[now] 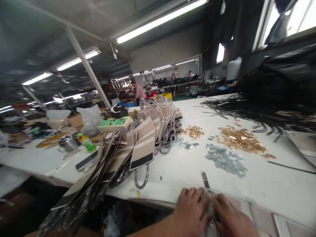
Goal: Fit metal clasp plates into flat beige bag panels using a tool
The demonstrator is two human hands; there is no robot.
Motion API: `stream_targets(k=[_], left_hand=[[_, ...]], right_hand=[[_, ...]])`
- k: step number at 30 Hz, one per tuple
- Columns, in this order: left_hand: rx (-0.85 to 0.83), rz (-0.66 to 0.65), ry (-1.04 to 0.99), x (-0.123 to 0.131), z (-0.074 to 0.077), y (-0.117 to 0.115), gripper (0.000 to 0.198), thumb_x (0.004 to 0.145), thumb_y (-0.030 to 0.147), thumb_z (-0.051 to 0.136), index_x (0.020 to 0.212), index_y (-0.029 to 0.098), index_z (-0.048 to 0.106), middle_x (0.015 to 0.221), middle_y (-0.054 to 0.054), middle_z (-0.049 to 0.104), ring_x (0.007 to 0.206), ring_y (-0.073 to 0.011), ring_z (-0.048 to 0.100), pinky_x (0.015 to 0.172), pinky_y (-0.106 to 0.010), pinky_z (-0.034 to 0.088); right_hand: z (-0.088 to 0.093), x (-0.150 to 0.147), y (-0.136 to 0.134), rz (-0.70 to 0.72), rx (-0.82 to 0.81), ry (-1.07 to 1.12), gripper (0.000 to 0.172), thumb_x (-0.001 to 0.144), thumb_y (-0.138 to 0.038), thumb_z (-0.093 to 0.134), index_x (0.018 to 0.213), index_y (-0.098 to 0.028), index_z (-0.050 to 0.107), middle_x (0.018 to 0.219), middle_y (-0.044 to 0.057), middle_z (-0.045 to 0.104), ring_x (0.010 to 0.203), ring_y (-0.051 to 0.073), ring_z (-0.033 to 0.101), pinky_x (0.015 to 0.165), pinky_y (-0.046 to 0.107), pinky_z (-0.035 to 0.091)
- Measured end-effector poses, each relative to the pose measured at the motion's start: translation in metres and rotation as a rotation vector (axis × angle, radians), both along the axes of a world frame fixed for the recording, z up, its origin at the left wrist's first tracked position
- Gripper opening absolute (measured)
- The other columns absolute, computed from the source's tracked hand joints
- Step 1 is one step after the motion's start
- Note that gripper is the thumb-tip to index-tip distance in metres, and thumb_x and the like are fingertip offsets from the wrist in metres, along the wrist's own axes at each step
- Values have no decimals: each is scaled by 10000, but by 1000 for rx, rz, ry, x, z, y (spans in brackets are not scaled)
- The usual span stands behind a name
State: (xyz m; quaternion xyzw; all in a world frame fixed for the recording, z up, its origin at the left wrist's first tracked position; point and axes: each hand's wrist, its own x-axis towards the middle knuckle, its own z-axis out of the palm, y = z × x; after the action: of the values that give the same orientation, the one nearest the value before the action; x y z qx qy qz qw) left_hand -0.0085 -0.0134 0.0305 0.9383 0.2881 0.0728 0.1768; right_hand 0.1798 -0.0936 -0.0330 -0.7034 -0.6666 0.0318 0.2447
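Close together at the table's front edge are my left hand (191,207) and my right hand (229,212). Both have their fingers bent and pressed on a narrow pale piece between them; most of it is covered, so its kind is unclear. A dark flat strip (205,180) sticks out just beyond my left fingertips. Flat beige panels (264,219) lie beside my right hand along the edge. Farther in are piles of grey metal pieces (225,159) and gold-coloured metal pieces (243,140), with a smaller gold-coloured pile (194,132) to their left.
Overlapping beige panels with dark bands (143,153) and looped handles lean across the white table (177,184), some hanging over its edge. A green-labelled bottle (86,142), metal pot (69,143) and green-topped box (115,123) stand left. Black cords (247,112) lie right. People work far behind.
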Motion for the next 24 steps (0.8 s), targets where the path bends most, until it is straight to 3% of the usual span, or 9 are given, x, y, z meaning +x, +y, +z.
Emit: stream_targets(k=[3,8,12,15,18,21,24], left_hand=[[35,24,3,-1,11,-4,571,1068,494,521,1594,287,442,1644,-78,489,1394,-330,502,1168,-513,366],[16,71,-49,3,4,-2,608,1017,493,621,1573,286,489,1635,-48,512,1410,-314,493,1188,-506,359],[-13,57,-68,2,-3,2,638,1026,507,598,1597,253,466,1654,-65,493,1433,-315,475,1212,-522,335],[2,54,-79,0,-8,4,654,1029,552,579,1600,261,451,1658,-54,488,1429,-312,478,1211,-524,338],[65,32,-90,-4,-19,10,687,1013,632,577,1584,271,448,1632,-28,520,1381,-300,520,1168,-500,386],[219,-38,-63,-4,-39,23,739,976,708,595,1540,244,478,1559,-31,594,1251,-287,603,999,-453,473],[470,-40,-89,1,-64,34,556,1025,582,612,1452,233,546,1426,-4,694,1059,-228,663,781,-403,463]], right_hand=[[17,1,0,11,-153,-73,450,853,-65,555,1226,-255,718,1239,100,694,947,254,769,671,274,547],[45,17,8,26,-166,-20,290,998,-170,522,1126,-275,759,1120,49,718,920,231,765,745,289,537],[50,78,29,-144,-154,-10,366,1070,-417,478,1256,-293,767,1228,55,734,1030,275,749,846,358,548],[46,132,56,-287,-302,-48,451,1030,-521,491,1334,-319,757,1317,65,710,1076,310,731,823,372,541],[41,166,84,-323,-352,-35,490,993,-524,493,1326,-295,770,1277,101,724,1034,316,745,790,376,540],[35,180,104,-330,-342,-14,521,973,-562,473,1260,-273,798,1192,133,758,1007,336,756,784,396,550],[29,185,113,-321,-325,31,485,946,-560,480,1153,-287,824,1116,135,793,1039,366,756,770,409,560]])
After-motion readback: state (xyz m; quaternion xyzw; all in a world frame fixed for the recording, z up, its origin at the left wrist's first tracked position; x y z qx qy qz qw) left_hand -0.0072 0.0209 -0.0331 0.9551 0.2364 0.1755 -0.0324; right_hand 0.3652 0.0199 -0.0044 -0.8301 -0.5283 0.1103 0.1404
